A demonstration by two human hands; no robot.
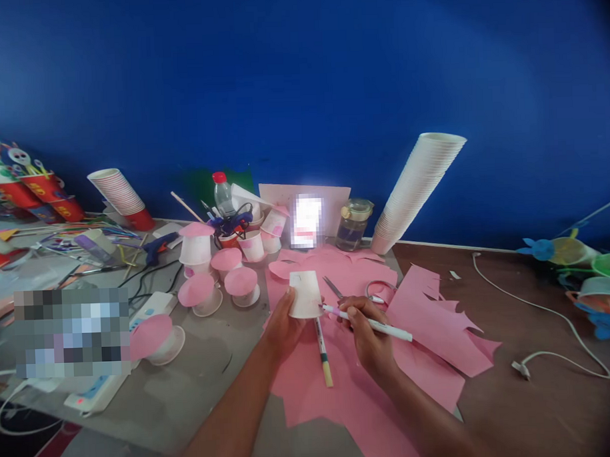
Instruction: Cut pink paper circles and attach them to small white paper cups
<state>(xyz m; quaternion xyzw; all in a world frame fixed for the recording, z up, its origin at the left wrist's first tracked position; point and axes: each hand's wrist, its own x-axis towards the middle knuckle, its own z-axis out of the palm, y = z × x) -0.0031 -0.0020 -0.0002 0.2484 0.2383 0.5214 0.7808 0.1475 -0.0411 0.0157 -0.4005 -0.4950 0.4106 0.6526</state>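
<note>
My left hand (283, 326) grips a white paper cup (304, 294), held upside down over pink paper (340, 380). My right hand (366, 336) pinches a white pen (376, 325) whose tip touches the cup's lower right edge. A second pen (323, 353) with a yellowish end lies on the pink paper between my hands. Scissors (354, 292) lie just behind my right hand.
Several upturned white cups topped with pink discs (221, 281) stand to the left. A tall leaning stack of white cups (416, 188) rises at the back right. A glass jar (353, 223), a bottle (224, 194), a glue gun (158, 247), a power strip (114, 368) and a white cable (549, 343) surround the paper.
</note>
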